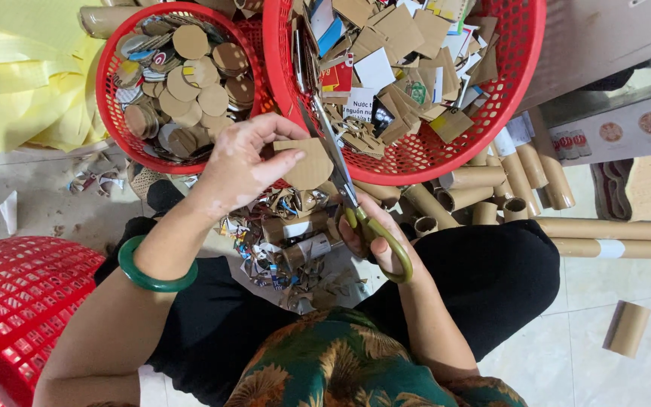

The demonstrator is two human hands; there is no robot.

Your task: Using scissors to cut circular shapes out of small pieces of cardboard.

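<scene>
My left hand [241, 160] pinches a brown cardboard piece [307, 163] that is partly rounded, holding it between thumb and fingers. My right hand [371, 240] grips scissors [340, 169] with yellow-green handles; the blades point up and lie against the right side of the cardboard piece. A green bangle [154, 277] sits on my left wrist. Both hands hover above my lap, where a heap of cardboard trimmings [288, 241] has gathered.
A red basket [111, 113] of round cardboard discs stands at upper left. A larger red basket [525, 60] of square cardboard pieces is beside it. Cardboard tubes [521, 188] lie at right, one stray tube [627, 328] on the floor. Another red basket [16, 294] is at lower left.
</scene>
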